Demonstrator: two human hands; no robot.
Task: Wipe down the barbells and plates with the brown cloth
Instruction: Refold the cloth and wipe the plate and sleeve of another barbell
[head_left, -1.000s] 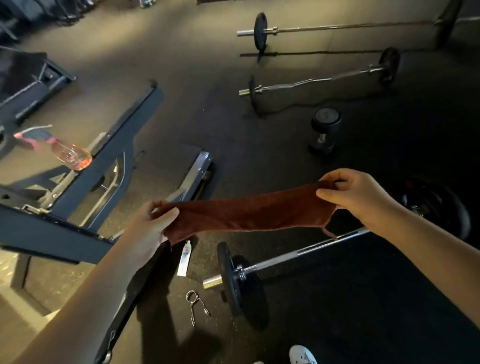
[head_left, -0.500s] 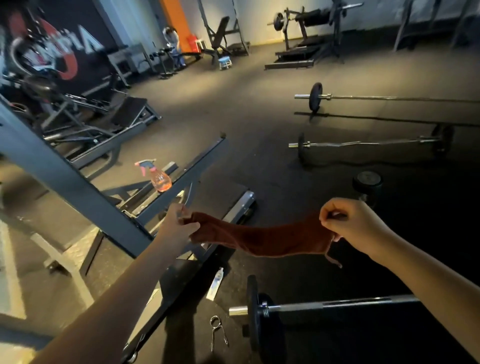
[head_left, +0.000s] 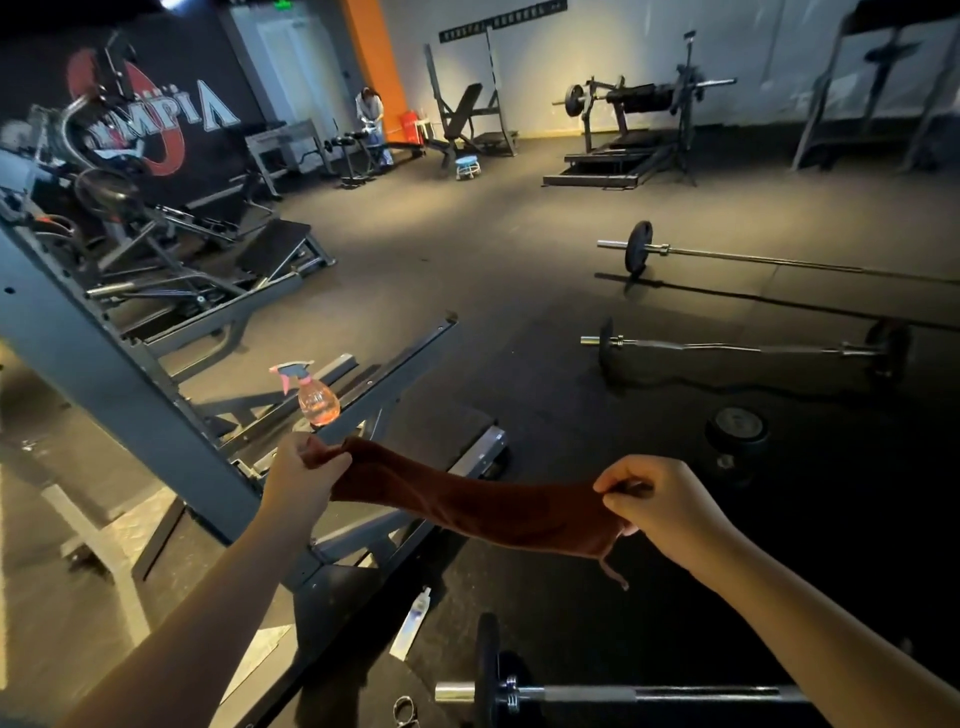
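Brown cloth stretched in the air across lower centre of frame, pinched at one end by curled fingers of left hand, gripped at the other between thumb and bent fingers of right hand. On floor at bottom edge, well below cloth: barbell with black plate. Just above left hand: pink spray bottle on a grey rail.

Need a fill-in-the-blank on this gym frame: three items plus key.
1. The left hand and right hand stretch a ___ cloth between them.
2. Counting the nearest barbell, ___ barbells lie on the floor.
3. The spray bottle sits nearer the ___ hand.
Missing words: brown; three; left.
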